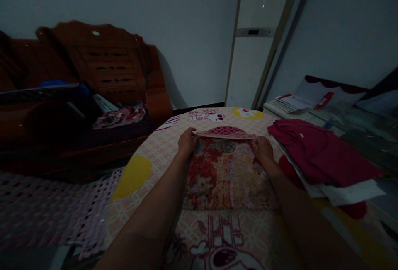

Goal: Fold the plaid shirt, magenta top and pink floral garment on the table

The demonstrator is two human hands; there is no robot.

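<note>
A patterned cloth (228, 174) in red, orange and beige lies spread flat on the round table, its far edge turned up in a narrow pale strip. My left hand (188, 142) pinches the far left corner between thumb and fingers. At the far right corner, my right hand (263, 149) grips the same edge. The strip is drawn straight between the two hands. Both forearms reach forward along the sides of the cloth.
A printed tablecloth (168, 149) covers the table. On the right a folded crimson garment (320, 149) rests over white paper (354, 193). Behind it are stacked papers (289, 103). A wooden bench (105, 66) and a woven chair (62, 207) stand left; a tall white cabinet-like unit (251, 66) is at the back.
</note>
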